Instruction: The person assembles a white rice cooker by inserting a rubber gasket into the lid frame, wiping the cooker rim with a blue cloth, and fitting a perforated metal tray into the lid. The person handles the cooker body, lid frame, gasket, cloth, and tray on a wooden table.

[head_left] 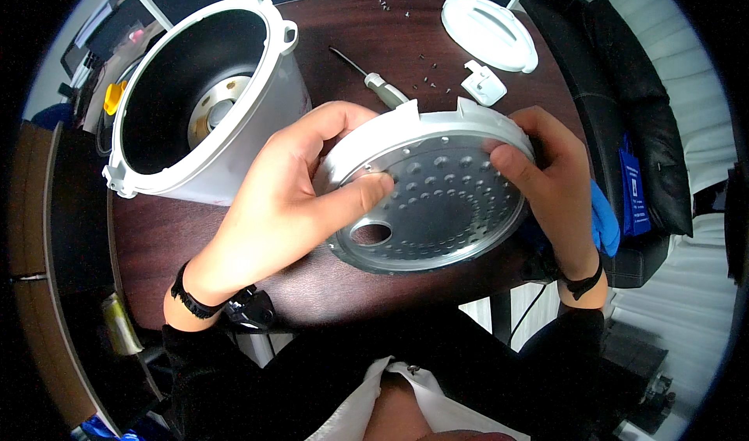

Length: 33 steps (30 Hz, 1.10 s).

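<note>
Both hands hold up a round rice cooker lid (437, 207), tilted with its dimpled metal inner face toward me. A round hole sits near its lower left edge, and a white plastic rim runs along the top. My left hand (292, 179) grips the left side, thumb on the metal and fingers behind the rim. On the right side my right hand (546, 168) does the same, its fingertips partly hidden. Behind the lid a screwdriver (384, 90) lies on the table, its handle end close to the rim. The white rice cooker body (269, 121) stands open to the left.
An oval white cover (490, 33) and a small white plastic part (484, 83) lie at the back right of the dark wooden table (312, 19). Several small screws (426, 67) are scattered nearby. A black sofa (601, 74) with a blue bag (633, 191) borders the right side.
</note>
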Motion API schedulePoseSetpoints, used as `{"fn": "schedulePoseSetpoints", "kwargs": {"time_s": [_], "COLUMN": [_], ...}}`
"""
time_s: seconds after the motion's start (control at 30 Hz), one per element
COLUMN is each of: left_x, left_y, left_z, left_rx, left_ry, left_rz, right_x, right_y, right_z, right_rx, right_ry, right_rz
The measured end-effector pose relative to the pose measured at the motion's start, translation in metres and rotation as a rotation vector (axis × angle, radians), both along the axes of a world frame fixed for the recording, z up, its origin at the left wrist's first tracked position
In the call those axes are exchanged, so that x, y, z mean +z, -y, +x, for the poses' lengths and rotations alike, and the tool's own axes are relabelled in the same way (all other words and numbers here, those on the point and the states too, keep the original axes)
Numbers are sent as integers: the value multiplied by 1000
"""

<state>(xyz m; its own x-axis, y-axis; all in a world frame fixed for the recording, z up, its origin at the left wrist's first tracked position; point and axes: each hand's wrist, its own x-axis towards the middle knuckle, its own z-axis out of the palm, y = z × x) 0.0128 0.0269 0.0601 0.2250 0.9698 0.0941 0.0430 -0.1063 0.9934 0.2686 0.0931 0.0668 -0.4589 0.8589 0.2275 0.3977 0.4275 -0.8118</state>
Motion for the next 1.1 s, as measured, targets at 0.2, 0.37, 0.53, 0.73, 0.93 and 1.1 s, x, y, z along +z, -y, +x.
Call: {"fn": "schedulePoseSetpoints", "kwargs": {"time_s": [0.2, 0.37, 0.53, 0.73, 0.93, 1.1], "left_x": [-3, -10, -17, -20, -31, -40], "left_y": [-7, -13, -16, -17, -23, -27], "left_z": [-1, -6, -7, -7, -13, -8], "left_rx": [21, -48, -34, -51, -113, -131], "left_ry": [-54, 94, 163, 163, 176, 220], "left_rz": [61, -80, -125, -146, -308, -332], "right_x": [-5, -14, -14, -25, -36, -56], "right_y": [-3, -10, -9, -6, -20, -26], "right_z": [-4, -2, 4, 10, 9, 10], "right_rx": [-19, -23, -63, -50, -71, -69], "right_ry": [1, -61, -26, -88, -127, 20], "right_rz": [41, -45, -135, -91, -82, 220]}}
